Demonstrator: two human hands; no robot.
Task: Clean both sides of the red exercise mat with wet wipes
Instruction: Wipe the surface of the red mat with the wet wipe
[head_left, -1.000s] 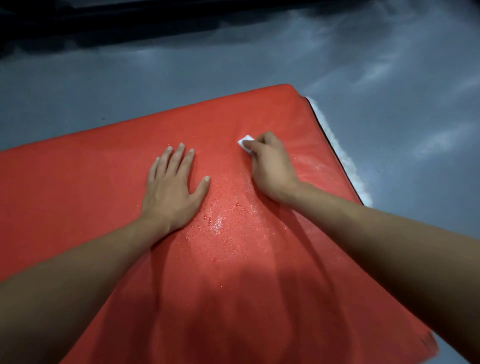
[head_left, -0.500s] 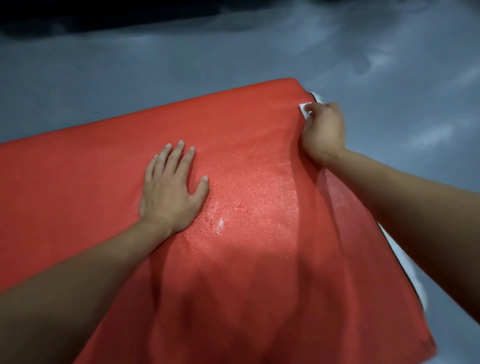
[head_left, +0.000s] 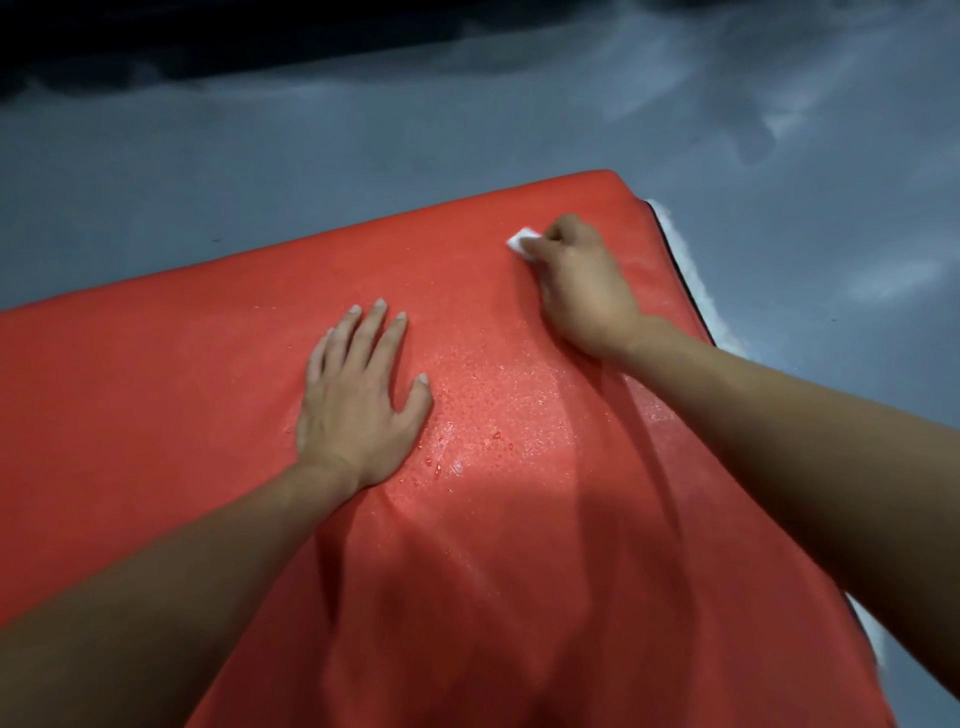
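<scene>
We are looking down at the red exercise mat (head_left: 208, 415), which is lying flat on a grey floor (head_left: 311, 171). Its long axis is running from the lower right of the view toward the upper left, with 1 rounded far corner pointing up and right, and its left part is running out of view. Water droplets (head_left: 483, 421) are beading on the mat surface between our 2 hands.

Our left hand (head_left: 358, 410) is resting palm down on the mat near its middle, fingers straight and slightly spread, pointing toward the far edge and holding nothing.

Our right hand (head_left: 582, 280) is sitting near the far right corner, fingers curled and pinching a small folded white wet wipe (head_left: 521, 241) against the mat; only a corner of the wipe is showing past the fingertips.

A dark trim (head_left: 675, 270) is running along the right edge of the mat, and a white fuzzy strip (head_left: 701, 296) is showing just beside it on the floor. Both forearms are crossing the near part of the mat and casting shadows over it. A dark band (head_left: 208, 31) is lying across the top of the view; we cannot tell what it is.
</scene>
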